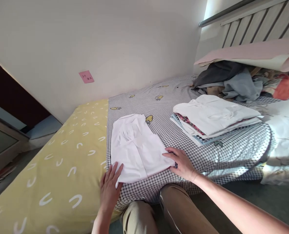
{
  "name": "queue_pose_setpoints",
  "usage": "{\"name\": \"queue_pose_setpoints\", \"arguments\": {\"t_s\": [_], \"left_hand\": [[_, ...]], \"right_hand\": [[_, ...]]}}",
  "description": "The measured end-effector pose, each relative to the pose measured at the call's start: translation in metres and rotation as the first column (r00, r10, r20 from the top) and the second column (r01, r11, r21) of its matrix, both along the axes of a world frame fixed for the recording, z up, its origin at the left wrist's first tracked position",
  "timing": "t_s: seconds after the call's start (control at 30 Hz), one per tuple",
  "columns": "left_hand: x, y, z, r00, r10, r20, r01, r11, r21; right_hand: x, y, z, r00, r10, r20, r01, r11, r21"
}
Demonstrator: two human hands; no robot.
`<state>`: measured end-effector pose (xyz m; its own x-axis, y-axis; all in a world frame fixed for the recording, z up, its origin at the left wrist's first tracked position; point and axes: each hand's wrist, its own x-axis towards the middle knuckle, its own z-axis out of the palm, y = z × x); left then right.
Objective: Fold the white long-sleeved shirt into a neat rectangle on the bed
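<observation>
A folded white collared shirt (137, 152) lies on the bed with its collar toward the wall. At its near left corner rests my left hand (109, 187), fingers stretched out over the cloth's edge and thumb beside the corner. My right hand (182, 164) has its fingers bent around the near right corner of the same shirt; its thumb is on the near side of the edge. To the right sits a stack of folded clothes (213, 115), a white shirt on top and red-patterned and light blue cloth below.
The bed has a black-and-white checked sheet (139, 97) and a yellow sheet (68, 162). Loose grey and red clothes (242, 81) pile up at the back right under a pink board (252, 52). A pink note (86, 76) is on the wall. My knees (139, 216) are at the bed's edge.
</observation>
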<state>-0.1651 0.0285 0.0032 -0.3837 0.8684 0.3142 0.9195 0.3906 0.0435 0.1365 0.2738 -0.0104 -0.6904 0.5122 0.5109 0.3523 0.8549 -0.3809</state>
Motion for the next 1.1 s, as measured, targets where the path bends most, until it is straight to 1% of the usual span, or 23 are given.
{"name": "queue_pose_setpoints", "arguments": {"t_s": [0.17,0.27,0.33,0.5,0.6,0.73,0.93,1.0,1.1], "left_hand": [[0.004,0.0,0.003,1.0,0.003,0.016,-0.002,1.0,-0.022],[0.003,-0.001,0.002,1.0,-0.004,0.01,0.004,1.0,-0.006],[0.001,-0.002,0.0,1.0,-0.013,-0.001,0.013,1.0,0.019],[-0.004,-0.001,-0.006,0.999,-0.042,-0.017,0.043,0.997,0.064],[-0.005,0.001,-0.008,1.0,-0.025,0.007,0.025,0.998,0.061],[-0.002,0.001,-0.007,0.996,0.013,0.09,-0.015,1.0,0.023],[0.002,0.001,-0.005,0.972,0.048,0.231,-0.055,0.998,0.022],[0.002,0.001,-0.004,0.95,0.046,0.308,-0.067,0.996,0.058],[0.003,0.001,-0.003,0.91,0.035,0.413,-0.121,0.975,0.186]], "right_hand": [[-0.007,0.004,-0.009,0.986,-0.069,-0.151,0.059,0.996,-0.07],[-0.011,0.005,-0.008,0.951,-0.13,-0.279,0.087,0.983,-0.164],[-0.013,0.005,-0.007,0.941,-0.152,-0.301,0.097,0.977,-0.19],[-0.014,0.003,-0.006,0.966,-0.179,-0.184,0.163,0.982,-0.101],[-0.012,0.003,-0.006,0.979,-0.166,-0.114,0.16,0.985,-0.065],[-0.009,0.005,-0.008,0.99,-0.142,-0.009,0.142,0.99,-0.004],[-0.009,0.007,-0.013,0.985,-0.171,0.019,0.169,0.983,0.065],[-0.009,0.006,-0.012,0.984,-0.18,0.014,0.178,0.98,0.087],[-0.008,0.005,-0.009,0.984,-0.176,0.02,0.173,0.979,0.107]]}}
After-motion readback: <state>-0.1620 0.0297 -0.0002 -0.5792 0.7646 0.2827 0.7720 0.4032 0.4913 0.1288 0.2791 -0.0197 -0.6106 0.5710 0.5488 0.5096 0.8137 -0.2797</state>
